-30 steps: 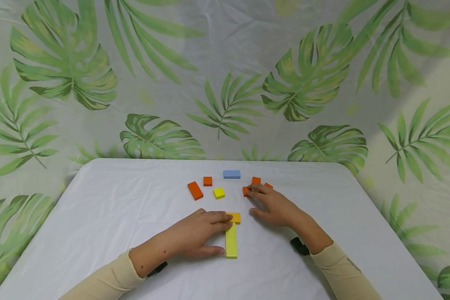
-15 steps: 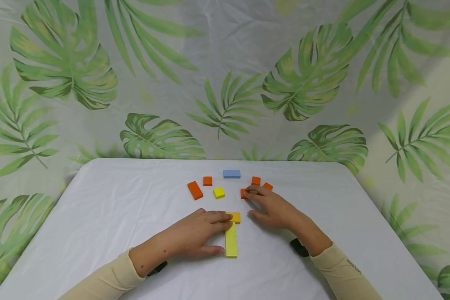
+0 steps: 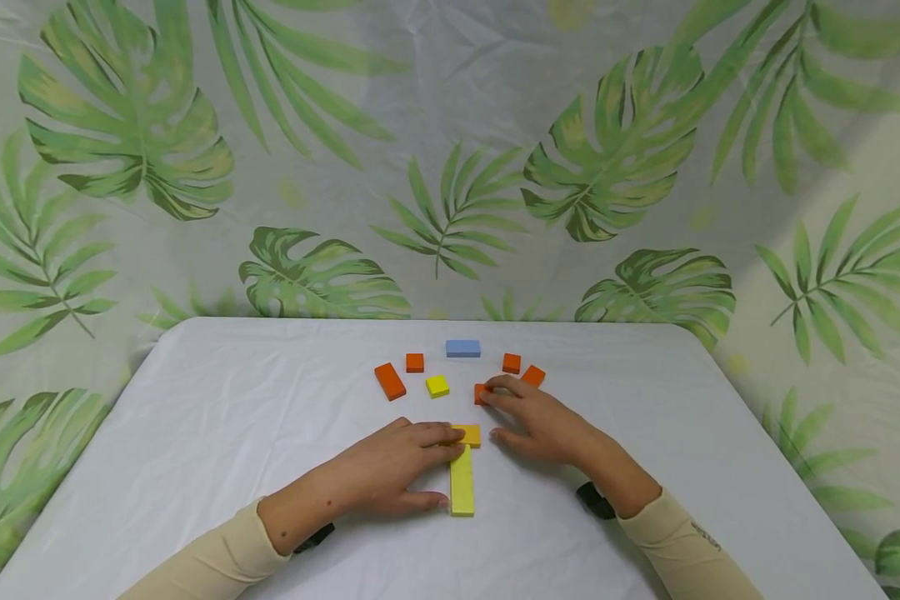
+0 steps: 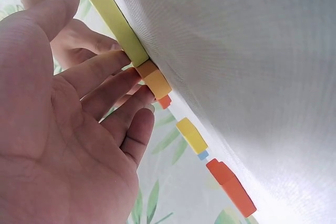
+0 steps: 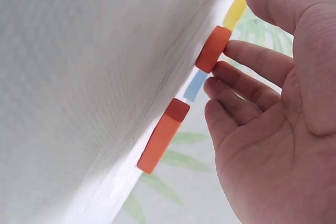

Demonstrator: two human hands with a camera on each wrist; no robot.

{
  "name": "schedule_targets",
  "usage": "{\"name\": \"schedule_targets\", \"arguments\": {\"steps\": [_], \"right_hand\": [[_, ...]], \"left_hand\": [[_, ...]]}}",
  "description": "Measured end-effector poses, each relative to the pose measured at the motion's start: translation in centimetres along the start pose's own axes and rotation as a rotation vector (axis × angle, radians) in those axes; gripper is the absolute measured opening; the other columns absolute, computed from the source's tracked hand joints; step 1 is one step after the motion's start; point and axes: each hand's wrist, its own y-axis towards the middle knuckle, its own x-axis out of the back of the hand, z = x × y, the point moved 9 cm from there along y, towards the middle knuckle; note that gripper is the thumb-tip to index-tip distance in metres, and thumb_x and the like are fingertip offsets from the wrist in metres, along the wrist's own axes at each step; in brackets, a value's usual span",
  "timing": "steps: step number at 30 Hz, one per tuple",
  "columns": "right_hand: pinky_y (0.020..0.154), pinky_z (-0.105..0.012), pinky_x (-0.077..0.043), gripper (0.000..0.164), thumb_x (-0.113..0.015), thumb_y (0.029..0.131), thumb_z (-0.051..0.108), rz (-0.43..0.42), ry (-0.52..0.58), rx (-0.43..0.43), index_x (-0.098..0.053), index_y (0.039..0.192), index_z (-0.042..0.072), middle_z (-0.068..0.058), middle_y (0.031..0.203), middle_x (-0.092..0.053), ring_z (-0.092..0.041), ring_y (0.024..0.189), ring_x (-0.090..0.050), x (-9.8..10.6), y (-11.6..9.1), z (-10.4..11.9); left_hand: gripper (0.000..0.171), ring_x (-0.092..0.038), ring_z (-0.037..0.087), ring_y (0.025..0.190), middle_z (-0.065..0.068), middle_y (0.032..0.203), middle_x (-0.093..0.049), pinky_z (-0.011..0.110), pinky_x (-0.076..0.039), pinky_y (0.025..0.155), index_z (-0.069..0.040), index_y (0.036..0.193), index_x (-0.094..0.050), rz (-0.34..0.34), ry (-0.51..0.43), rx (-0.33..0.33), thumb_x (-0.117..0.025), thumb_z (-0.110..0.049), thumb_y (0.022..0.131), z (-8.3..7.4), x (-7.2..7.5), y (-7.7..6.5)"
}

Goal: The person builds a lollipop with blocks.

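Observation:
My left hand lies with fingertips on the amber block and the top end of the long pale-yellow block; these two form a T shape. Its thumb is beside the long block's lower end. My right hand touches a small red-orange block with its fingertips, the thumb held apart from it. In the right wrist view that block stands at the index and middle fingertips. The left wrist view shows the long block and amber block against extended fingers.
Beyond the hands, a yellow square block and a blue block lie on the white-covered table. Red-orange blocks flank them: a square and a rectangle on the left, a square and another on the right.
The right hand has slid the small red-orange block left and slightly nearer, away from the two right-hand red-orange blocks. The left hand and its two blocks have stayed put.

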Motion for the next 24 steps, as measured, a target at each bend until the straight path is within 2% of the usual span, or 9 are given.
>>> {"name": "schedule_targets", "arguments": {"steps": [24], "right_hand": [[0.112, -0.050, -0.048, 0.054, -0.074, 0.101, 0.029, 0.022, 0.002, 0.057, -0.061, 0.151, 0.013, -0.008, 0.155, -0.051, -0.029, 0.135, -0.056, -0.4, 0.1, 1.6]], "left_hand": [[0.068, -0.041, 0.015, 0.153, -0.002, 0.166, -0.044, 0.040, -0.045, 0.112, -0.017, 0.157, -0.054, -0.010, 0.002, -0.013, -0.066, -0.055, 0.102, -0.1, 0.4, 0.0]]}}
